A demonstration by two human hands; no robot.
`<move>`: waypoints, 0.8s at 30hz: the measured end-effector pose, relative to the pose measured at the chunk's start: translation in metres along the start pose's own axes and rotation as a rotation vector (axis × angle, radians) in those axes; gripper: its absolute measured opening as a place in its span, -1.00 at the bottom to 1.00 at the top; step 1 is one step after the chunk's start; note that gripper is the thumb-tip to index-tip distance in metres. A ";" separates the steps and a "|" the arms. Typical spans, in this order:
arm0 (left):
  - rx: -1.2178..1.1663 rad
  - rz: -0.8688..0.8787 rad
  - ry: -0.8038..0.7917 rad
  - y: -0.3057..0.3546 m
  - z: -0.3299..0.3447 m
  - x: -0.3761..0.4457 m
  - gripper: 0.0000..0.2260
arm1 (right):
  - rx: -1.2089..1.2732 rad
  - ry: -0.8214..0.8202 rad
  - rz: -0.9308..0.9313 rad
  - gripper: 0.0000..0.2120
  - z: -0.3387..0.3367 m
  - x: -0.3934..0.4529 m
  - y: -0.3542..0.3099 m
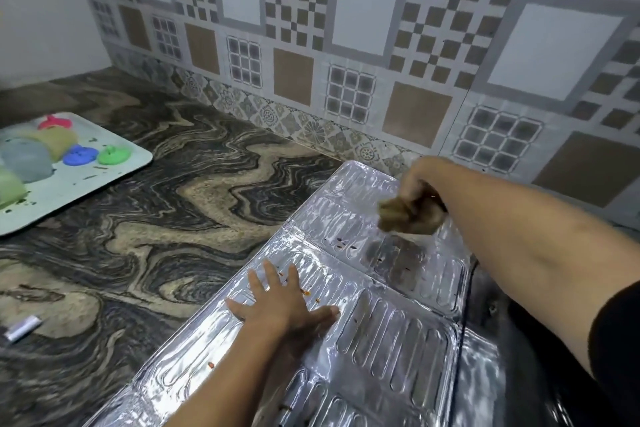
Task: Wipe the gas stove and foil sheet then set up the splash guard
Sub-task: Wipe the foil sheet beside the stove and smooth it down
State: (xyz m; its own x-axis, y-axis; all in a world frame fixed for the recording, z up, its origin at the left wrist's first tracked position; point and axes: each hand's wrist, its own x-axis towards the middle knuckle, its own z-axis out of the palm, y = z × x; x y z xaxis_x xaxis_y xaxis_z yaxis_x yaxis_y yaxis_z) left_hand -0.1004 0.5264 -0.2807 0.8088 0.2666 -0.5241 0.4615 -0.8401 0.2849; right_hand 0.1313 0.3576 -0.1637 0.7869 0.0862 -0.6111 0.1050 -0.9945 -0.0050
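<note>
Foil splash guard (374,322) lay flat on the marbled countertop (156,218), its far corner almost against the patterned tile wall (346,45) at the back edge, ribbed panels unfolded toward the near edge. Left hand (277,305) pressed flat on the middle panel, fingers straight and spread, holding nothing. Right hand (420,199) was over the far panel, fingers curled round a bunched brown cloth (393,217); motion blur hid whether the cloth touched the foil. Small reddish crumbs (306,292) were scattered on the foil just beside the left hand's fingers, with darker smears on the far panel. Dark stove surface (519,305) showed at the foil's right edge. Pale tray (114,166) with coloured lids sat at the countertop's left edge, well apart from the foil; a small silver cylinder (22,326) lay near the left front.
</note>
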 end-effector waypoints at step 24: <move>0.009 -0.003 -0.042 0.002 -0.007 -0.009 0.06 | -0.313 0.162 -0.259 -0.90 0.036 -0.003 -0.033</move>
State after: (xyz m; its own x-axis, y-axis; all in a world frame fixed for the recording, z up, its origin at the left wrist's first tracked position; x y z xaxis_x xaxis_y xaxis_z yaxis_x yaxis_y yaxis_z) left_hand -0.1040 0.5259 -0.2702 0.7916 0.2494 -0.5579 0.4604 -0.8437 0.2761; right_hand 0.1040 0.3876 -0.1903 0.7930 0.3634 -0.4889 0.4712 -0.8746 0.1141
